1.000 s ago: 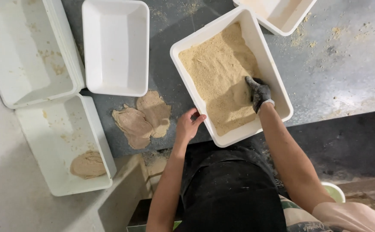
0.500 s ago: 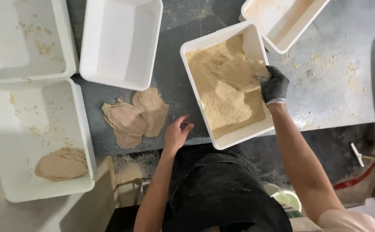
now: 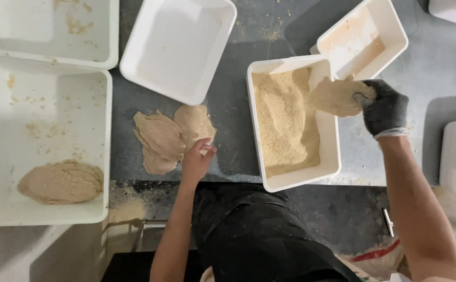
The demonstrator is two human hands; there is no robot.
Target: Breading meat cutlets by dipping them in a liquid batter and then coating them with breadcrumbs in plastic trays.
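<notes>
Grey counter [image 3: 228, 130]; cutlet [image 3: 337, 96] over tray rim [image 3: 328, 125].

Left hand [image 3: 196, 161]: bare, forearm reaching up from the torso, palm down, fingers loosely curled with the tips pointing up and to the right. Right hand [image 3: 383, 108]: in a dark glove, arm extended up along the right side, wrist bent inward, fingers pinched closed. The 2 hands are well apart.
</notes>
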